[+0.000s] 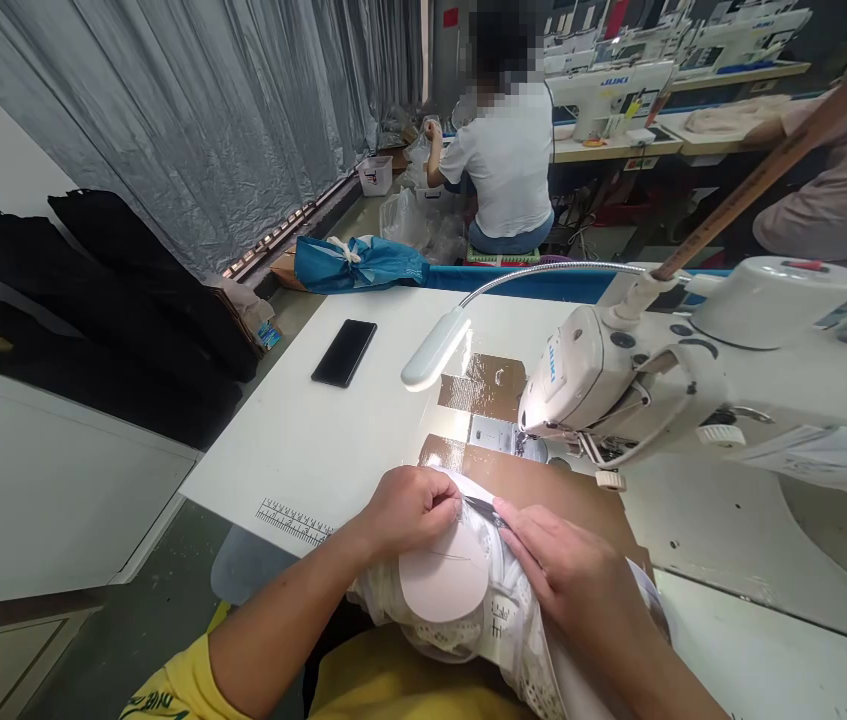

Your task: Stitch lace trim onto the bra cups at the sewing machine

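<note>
Half done, maybe (remainder's unclear): left hand (pixel 417 510) is pinching white cloth (pixel 507 580), right hand (pixel 569 562) is gripping a dark tool (pixel 481 508).

Sewing machine (pixel 618 370) and black phone (pixel 344 353) on white table (pixel 273 445).

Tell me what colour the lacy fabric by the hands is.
White; the lacy fabric shows best in the head view.
</note>
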`<state>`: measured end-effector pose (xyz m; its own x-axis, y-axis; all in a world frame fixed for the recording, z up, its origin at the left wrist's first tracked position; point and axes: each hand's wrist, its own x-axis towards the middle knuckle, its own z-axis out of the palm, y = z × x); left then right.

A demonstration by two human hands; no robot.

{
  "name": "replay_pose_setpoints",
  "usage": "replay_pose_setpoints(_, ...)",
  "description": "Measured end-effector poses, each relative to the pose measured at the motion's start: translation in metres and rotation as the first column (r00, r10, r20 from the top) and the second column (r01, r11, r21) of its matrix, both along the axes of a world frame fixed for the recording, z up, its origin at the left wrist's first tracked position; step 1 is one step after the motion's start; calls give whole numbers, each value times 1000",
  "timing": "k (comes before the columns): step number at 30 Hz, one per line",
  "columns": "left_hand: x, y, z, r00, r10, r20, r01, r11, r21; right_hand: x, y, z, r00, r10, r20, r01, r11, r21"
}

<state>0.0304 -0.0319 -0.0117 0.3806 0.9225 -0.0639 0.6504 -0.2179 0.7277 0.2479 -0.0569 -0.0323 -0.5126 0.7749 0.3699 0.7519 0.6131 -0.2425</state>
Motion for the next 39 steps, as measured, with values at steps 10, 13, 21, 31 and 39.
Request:
replay_pose_setpoints(10, 0, 2, -1, 1000, -1, 0, 1, 1000, -2, -3, 2, -1, 999, 22, -30, -20, 999, 48)
replay_pose_setpoints(13, 0, 1, -2, 1000, -3, 8, 3, 1000, -1, -6, 2, -2, 1000, 18, -25, -16, 998, 57)
replay_pose_setpoints(21, -2, 1, -2, 999, 25, 45, -23, 999, -47, 19, 4, -1, 996, -80, 29, 76, 987, 138)
replay_pose_setpoints(31, -5, 2, -6, 977, 78, 197, -55, 991, -120, 25, -2, 25, 996, 69, 54, -78, 980, 182)
replay_pose_setpoints(39, -8, 3, -13, 928, 166, 333, -107, 977, -186, -58, -15, 1, 949, 115, 294, -83, 989, -119)
